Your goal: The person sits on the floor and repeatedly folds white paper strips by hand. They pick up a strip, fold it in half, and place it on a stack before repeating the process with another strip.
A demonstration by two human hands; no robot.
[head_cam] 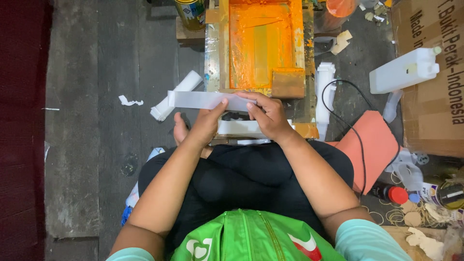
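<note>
Both grips pinch one white strip (205, 100), the left hand (205, 123) under its middle and the right hand (268, 116) closed over its right end, held level just before the orange-inked screen frame (261, 46); it is best kept taut, clear of wet ink.

A single head-worn camera looks almost straight down over the seated person's lap and forearms, close in. It faces forward across the wooden floor (96, 72), with the orange-inked printing frame (261, 43) at the top centre of the frame.
</note>
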